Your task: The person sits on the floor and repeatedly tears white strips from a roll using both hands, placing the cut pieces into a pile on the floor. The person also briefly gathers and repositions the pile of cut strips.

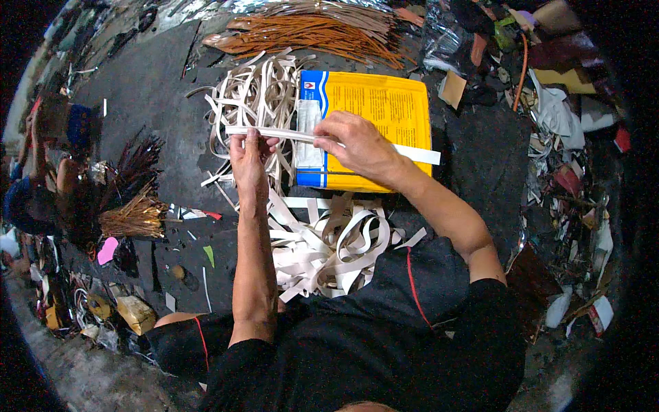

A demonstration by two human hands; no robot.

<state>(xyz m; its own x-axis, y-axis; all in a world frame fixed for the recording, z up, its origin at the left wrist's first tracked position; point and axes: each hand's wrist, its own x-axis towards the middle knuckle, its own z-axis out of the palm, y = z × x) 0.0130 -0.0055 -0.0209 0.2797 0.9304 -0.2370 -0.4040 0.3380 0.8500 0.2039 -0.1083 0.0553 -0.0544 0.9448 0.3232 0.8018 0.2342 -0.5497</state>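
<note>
A white strip (415, 152) is stretched between my hands over a yellow and blue box-like pack (384, 96). My left hand (250, 151) pinches its left end between thumb and fingers. Farther along, my right hand (357, 144) is closed on the same strip above the pack, its fingertips together. Between the hands the strip looks narrow, as if folded; its right end lies wide and flat. Behind my left hand is a tangled heap of narrow pale strips (257, 89). Wider loose white strips (329, 250) are piled nearer to me, between my legs.
Bundles of orange-brown strips (309, 38) lie at the far side on a dark mat (154, 75). Brown bristly bundles (134, 216) are on the left, near another person (31, 199). Mixed scraps (563, 117) cover the right side, and more scraps (134, 312) lie lower left.
</note>
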